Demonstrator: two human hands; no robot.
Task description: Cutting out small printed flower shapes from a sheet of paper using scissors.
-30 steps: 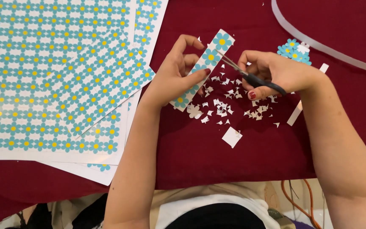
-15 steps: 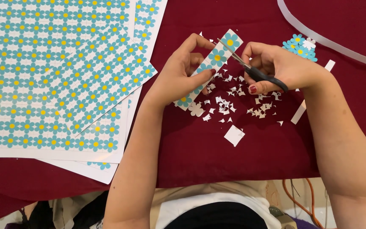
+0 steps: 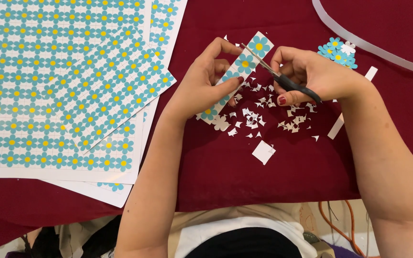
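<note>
My left hand [image 3: 205, 81] pinches a narrow paper strip [image 3: 253, 51] printed with blue flowers with yellow centres, held slanted above the dark red cloth. My right hand [image 3: 311, 76] grips small black-handled scissors [image 3: 283, 79], whose blades meet the strip's right edge near its upper end. Under both hands lies a scatter of tiny white paper trimmings [image 3: 268, 112]. A small pile of cut-out blue flowers [image 3: 336, 51] rests on the cloth just right of my right hand.
Large sheets of printed blue flowers [image 3: 58, 86] overlap on the left. A white paper square [image 3: 263, 152] and a white paper sliver [image 3: 335, 128] lie on the red cloth [image 3: 244, 181]. A long pale band [image 3: 374, 45] curves across the top right. Orange cables [image 3: 340, 229] show at the bottom edge.
Both hands have lifted slightly away from me with the strip. The scissors have shifted along the strip's edge towards its upper end.
</note>
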